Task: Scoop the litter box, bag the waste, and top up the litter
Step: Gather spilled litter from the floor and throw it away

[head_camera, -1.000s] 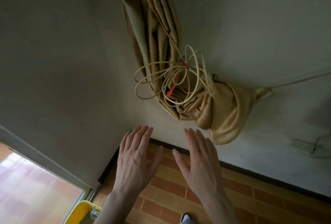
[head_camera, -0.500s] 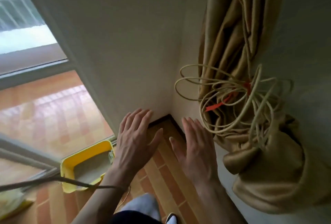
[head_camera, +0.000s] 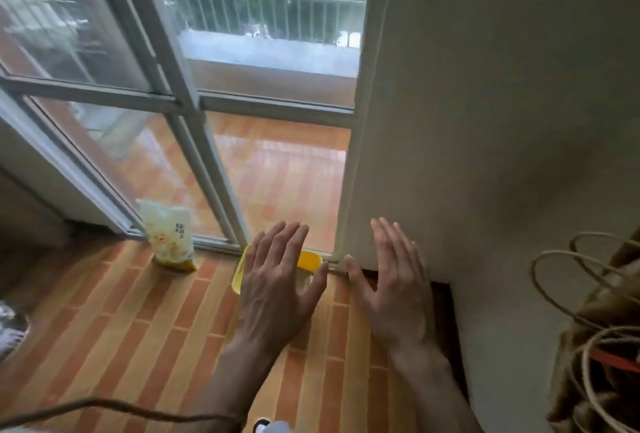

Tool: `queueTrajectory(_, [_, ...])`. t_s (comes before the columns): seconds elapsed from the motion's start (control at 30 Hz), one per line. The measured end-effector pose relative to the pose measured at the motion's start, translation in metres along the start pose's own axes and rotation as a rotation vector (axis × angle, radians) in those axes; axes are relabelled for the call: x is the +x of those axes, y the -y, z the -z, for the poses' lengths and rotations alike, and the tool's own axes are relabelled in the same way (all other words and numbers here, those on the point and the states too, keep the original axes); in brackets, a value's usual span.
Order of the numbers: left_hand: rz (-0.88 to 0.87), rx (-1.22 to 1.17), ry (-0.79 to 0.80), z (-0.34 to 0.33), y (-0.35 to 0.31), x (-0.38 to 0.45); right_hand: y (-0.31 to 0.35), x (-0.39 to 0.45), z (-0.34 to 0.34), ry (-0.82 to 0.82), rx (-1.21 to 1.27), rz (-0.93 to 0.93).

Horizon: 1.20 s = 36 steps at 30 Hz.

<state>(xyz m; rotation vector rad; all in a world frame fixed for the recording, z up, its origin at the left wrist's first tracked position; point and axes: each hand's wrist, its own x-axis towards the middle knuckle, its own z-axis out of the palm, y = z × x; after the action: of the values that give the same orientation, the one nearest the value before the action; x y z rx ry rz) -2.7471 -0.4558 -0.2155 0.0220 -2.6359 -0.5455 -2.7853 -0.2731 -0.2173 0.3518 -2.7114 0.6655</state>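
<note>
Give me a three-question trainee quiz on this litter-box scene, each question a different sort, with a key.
1. True or false: the left hand is gripping the yellow litter box.
2. Multiple choice: where does the litter bag stand? A) on the tiled floor by the glass door, left of the litter box; B) inside the litter box; C) against the wall, right of the right hand.
3. Fill in: coiled cord hangs at the picture's ____ edge.

Key
1. False: both hands are open and empty, held in front of the camera.
2. A
3. right
</note>
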Motion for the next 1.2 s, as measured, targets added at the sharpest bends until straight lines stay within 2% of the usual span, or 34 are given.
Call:
queueTrajectory(0.1, [0.078,0.036,-0.060,0.018,0.042,-0.012,0.037,0.014,-0.024,0.015,0.033,0.102])
queueTrajectory(0.23, [0.195,0.113,-0.060,0.034,0.090,-0.033,0.075,0.026,-0.055,0.071,0.074,0.230])
queueTrajectory(0.43, [0.432,0.160,-0.114,0.045,0.126,-0.076,0.109,0.031,-0.092,0.218,0.111,0.364])
queueTrajectory(0.67, [0.668,0.198,-0.222,0.022,0.121,-0.108,0.104,0.035,-0.127,0.352,0.160,0.523])
queueTrajectory(0.87, [0.787,0.230,-0.293,-0.012,0.117,-0.134,0.084,0.042,-0.154,0.462,0.158,0.700])
queueTrajectory(1.2, [0.934,0.198,-0.264,-0.080,0.142,-0.179,0.053,0.019,-0.238,0.594,0.147,0.751])
